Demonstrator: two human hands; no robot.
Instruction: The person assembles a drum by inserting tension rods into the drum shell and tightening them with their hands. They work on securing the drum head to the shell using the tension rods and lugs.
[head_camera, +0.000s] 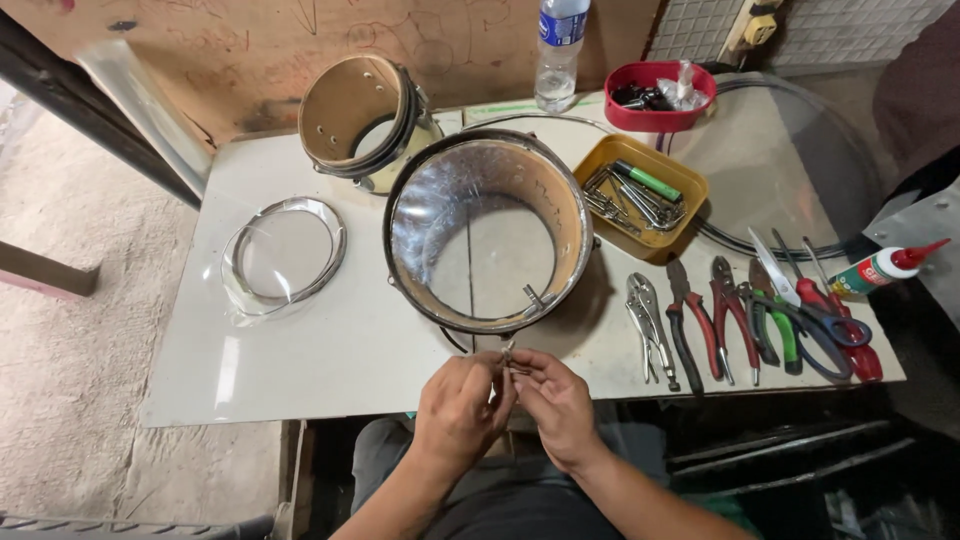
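Observation:
My left hand (458, 405) and my right hand (555, 398) meet at the near edge of the white table (330, 350). Together they pinch a small metal screw or lug piece (508, 358) between their fingertips. Just beyond them stands a large open drum shell (487, 235) with a shiny inner wall and a black rim. A small metal fitting (533, 297) pokes through its near wall.
A second, smaller drum shell (362, 120) lies tilted at the back. A metal hoop in clear wrap (285, 250) sits left. Right: yellow tray of tension rods (642, 195), red tub (660, 95), water bottle (558, 50), pliers and scissors (750, 315), glue bottle (885, 268).

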